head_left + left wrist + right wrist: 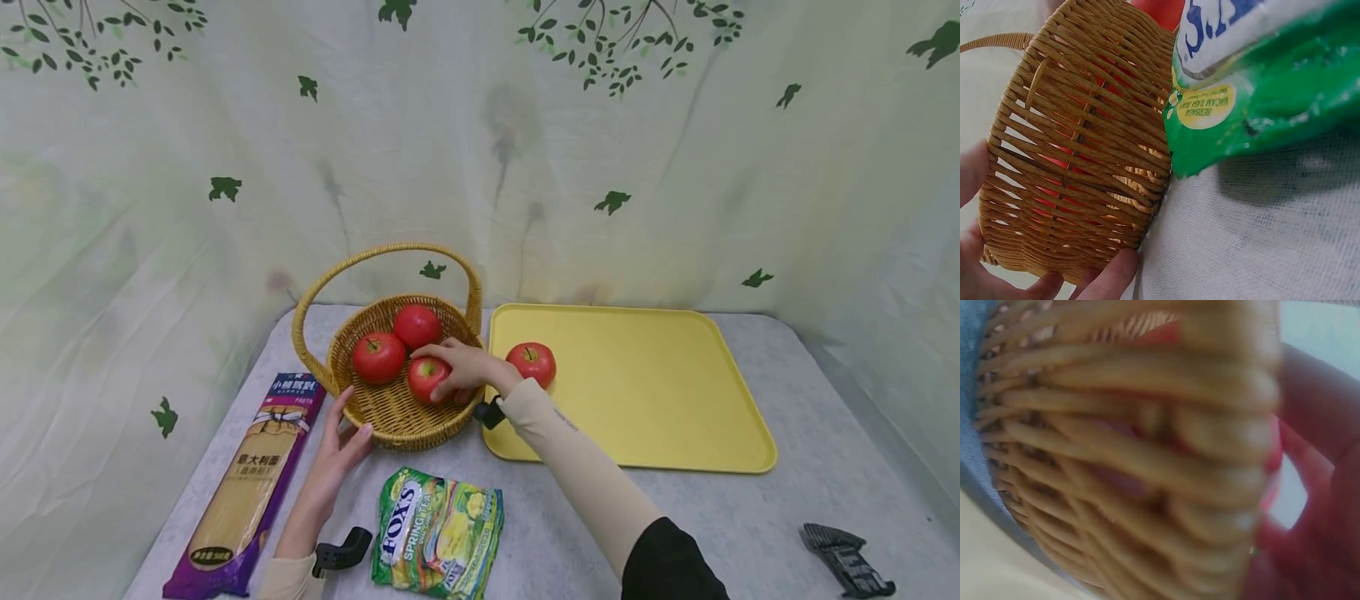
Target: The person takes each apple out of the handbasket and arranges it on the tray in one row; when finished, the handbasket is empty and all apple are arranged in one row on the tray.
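Observation:
A wicker basket (405,429) with a tall arched handle holds three red apples. My right hand (472,367) reaches over its right rim and grips the nearest apple (424,377) inside. Behind that lie a second apple (378,357) and a third apple (417,326). In the right wrist view, the woven wall (1147,444) covers most of the gripped apple. My left hand (337,454) rests with spread fingers against the basket's front left side. The left wrist view has its fingertips (1116,272) low on the weave. Another apple (531,364) sits on the yellow tray's left side.
The yellow tray (645,383) lies right of the basket. A pasta packet (251,475) lies left, and a green Fox's candy bag (438,533) lies in front. A black object (847,560) is at the front right. A leaf-printed curtain (480,150) hangs behind.

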{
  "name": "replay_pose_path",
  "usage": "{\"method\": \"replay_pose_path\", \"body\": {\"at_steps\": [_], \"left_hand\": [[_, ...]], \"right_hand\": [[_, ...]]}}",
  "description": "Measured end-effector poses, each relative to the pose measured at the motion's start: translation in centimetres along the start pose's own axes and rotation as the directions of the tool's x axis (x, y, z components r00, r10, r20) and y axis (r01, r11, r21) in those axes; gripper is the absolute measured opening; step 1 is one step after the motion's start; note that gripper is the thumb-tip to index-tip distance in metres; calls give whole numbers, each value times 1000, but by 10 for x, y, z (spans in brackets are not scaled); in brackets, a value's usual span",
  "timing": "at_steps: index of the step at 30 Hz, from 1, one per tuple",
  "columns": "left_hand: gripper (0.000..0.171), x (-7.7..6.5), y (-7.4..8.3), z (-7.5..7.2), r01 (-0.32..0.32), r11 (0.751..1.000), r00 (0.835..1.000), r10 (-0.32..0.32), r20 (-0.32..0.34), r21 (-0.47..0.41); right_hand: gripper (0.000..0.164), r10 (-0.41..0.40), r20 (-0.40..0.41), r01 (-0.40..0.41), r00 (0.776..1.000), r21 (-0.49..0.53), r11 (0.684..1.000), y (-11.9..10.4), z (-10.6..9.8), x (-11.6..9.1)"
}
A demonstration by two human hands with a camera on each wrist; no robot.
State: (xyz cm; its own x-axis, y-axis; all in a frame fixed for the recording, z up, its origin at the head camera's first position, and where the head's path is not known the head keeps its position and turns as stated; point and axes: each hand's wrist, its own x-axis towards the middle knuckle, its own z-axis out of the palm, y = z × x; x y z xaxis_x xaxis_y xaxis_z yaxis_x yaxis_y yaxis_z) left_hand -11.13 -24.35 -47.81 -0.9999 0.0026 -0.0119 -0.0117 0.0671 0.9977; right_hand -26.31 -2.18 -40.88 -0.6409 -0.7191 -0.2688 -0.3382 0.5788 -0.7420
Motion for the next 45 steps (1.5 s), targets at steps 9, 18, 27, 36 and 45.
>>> {"method": "replay_pose_path", "body": {"at_steps": [9, 18, 27, 36, 45], "left_hand": [[65, 1, -1, 1, 4, 1000, 1000, -4, -1, -12], [66, 0, -1, 0, 5, 1000, 1000, -5, -3, -20], [65, 1, -2, 0, 17, 1000, 1000, -17, -8, -12], [65, 2, -1, 1, 15, 1000, 1000, -15, -9, 0], [66, 1, 1, 1, 24, 1000, 1000, -24, -10, 5]], "right_hand": [[67, -166, -157, 129, 974, -218, 967, 8, -1, -5], [68, -200, -249, 207, 948, 3, 978, 14, -19, -34], [68, -174, -332, 238, 927, 164, 957, 34, -44, -77], [68, -28, -394, 141, 919, 262, 955, 80, -72, -128], [70, 98, -483, 30, 870, 250, 968, 122, -83, -167]]}}
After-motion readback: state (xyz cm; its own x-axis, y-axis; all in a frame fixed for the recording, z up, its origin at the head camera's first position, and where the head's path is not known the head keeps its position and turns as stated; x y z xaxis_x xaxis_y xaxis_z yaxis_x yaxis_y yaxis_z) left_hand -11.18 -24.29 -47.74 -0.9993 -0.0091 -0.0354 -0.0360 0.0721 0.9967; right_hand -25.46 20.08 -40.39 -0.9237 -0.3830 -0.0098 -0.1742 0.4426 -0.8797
